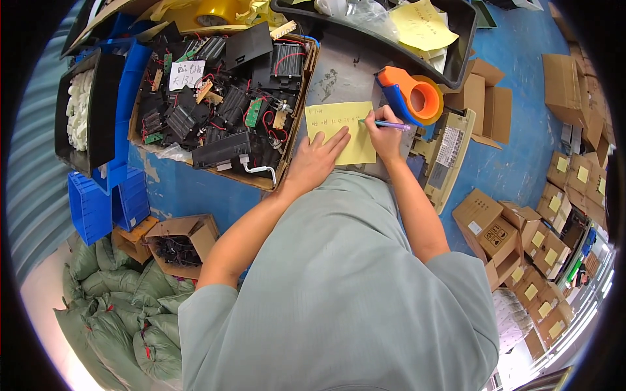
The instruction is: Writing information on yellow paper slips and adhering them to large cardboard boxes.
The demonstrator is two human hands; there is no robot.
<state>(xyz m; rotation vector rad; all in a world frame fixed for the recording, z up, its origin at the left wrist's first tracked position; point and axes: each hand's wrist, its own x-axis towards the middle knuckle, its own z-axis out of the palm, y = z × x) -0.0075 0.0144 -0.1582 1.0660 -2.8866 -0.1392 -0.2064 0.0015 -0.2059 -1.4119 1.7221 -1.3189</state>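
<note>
Note sheet (355, 150): paper, matt, smooth, as I see it. Pen (393, 124): plastic by its look. Tape dispenser (395, 79): moulded plastic, glossy. Benchtop (352, 73): I read metal, scuffed. Tub (306, 17): plastic. Shirt (326, 280): cloth, matt, softly creased. Sacks (98, 345): wrinkled; from here I cannot tell cloth from plastic.

From my yellow sheet (355, 148), bare grey tabletop (336, 73) leaves me a lane at twelve o'clock, up to the black tray (391, 55). The parts carton (304, 88) blocks nine to ten, the orange tape dispenser (399, 83) two, a beige casing (461, 146) three.
</note>
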